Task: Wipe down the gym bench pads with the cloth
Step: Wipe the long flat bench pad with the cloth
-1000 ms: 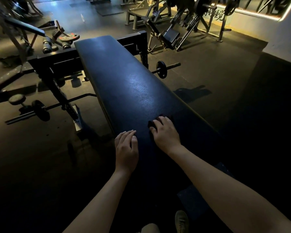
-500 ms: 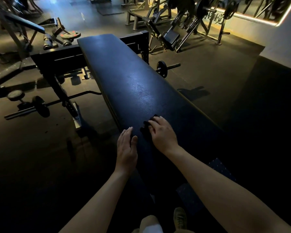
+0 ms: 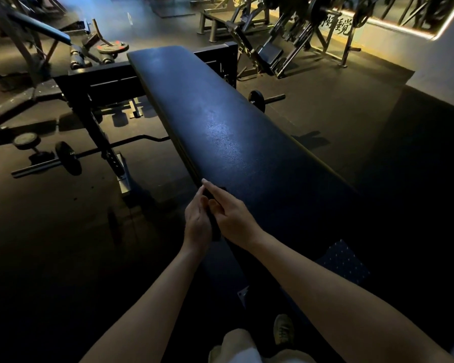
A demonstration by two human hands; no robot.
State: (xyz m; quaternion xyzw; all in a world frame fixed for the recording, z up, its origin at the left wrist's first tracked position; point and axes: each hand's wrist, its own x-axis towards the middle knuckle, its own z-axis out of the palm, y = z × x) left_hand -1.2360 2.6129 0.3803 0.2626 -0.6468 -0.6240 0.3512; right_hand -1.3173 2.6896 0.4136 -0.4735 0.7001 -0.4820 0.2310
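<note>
Dim gym. Far ahead and to the right of the hands, Chinese writing (image 3: 342,27) on the wall (image 3: 383,40) shows between machines (image 3: 294,35); its last two characters read 睡觉. A black pad (image 3: 233,142) runs forward from the hands, which meet at its left edge. A dark cloth (image 3: 216,231) sits between them, hard to tell from the pad. The right hand (image 3: 233,221) pinches it, forefinger straight. The left hand (image 3: 197,224) lies against it, fingers nearly straight.

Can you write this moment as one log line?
right hand: grips cloth | left hand: touches cloth | where: bench pad left edge
</note>
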